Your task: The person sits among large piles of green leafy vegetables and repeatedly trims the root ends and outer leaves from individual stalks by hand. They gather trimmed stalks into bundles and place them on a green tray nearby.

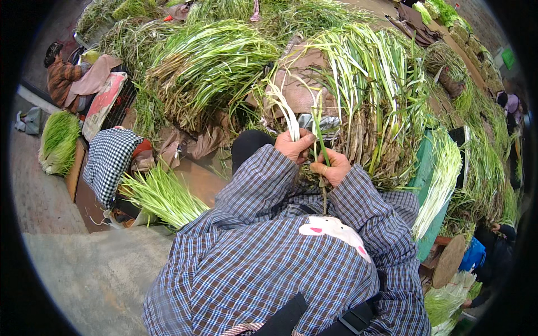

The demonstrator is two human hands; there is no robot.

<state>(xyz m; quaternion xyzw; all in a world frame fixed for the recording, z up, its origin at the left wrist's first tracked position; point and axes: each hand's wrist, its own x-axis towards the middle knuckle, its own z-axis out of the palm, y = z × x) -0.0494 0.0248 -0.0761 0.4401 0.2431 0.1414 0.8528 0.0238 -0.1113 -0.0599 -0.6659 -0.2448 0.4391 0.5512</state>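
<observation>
My left hand [295, 145] is closed around the white lower ends of a few slender leafy stalks [287, 110], which look like garlic chives or young garlic. Close to its right, my right hand [332, 167] pinches another green stalk [322, 140] between thumb and fingers; a brownish end hangs below it. Before me, a large heap of long stalks [374, 84] with dry brown ends lies beside a brown cloth [304, 80]. Pale, neat stalks [437, 180] rest on a green board [422, 189] at my right. The leaf tips near my hands overlap, so their number is unclear.
A second heap [218, 67] lies ahead to the left. A green bundle [168, 197] is by my left elbow, near a checked cloth [111, 157]. A person in an orange plaid top [63, 80] sits at far left; other people are at the right edge, near a round board [449, 261].
</observation>
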